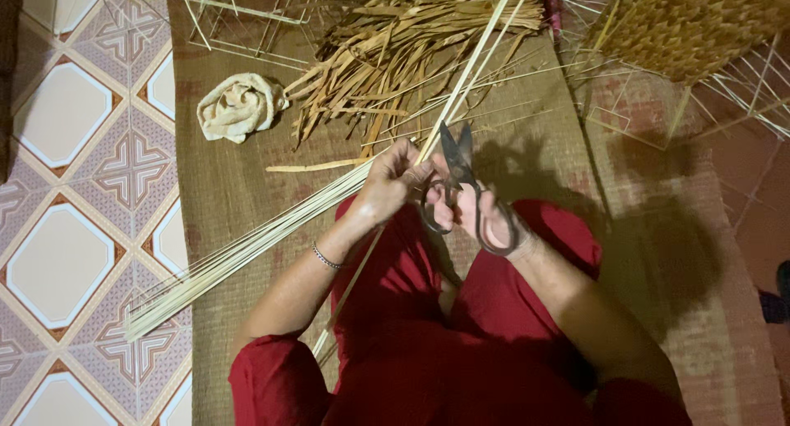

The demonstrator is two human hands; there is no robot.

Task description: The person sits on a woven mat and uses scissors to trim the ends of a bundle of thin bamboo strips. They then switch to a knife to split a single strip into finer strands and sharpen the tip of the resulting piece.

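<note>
On the woven brown floor mat [239, 187], above a lap in red cloth, the left hand [388, 187] pinches thin pale bamboo strips [461, 80] that run far and to the right. Just beside it the right hand [477, 216] has its fingers through the loops of dark metal scissors [457, 179], blades slightly parted and pointing away, touching the strips. A long bundle of pale sticks [239, 253] slants to the near left. Far left lies a crumpled cream cloth [239, 107], beside a heap of dry brown leaf strips [395, 47].
</note>
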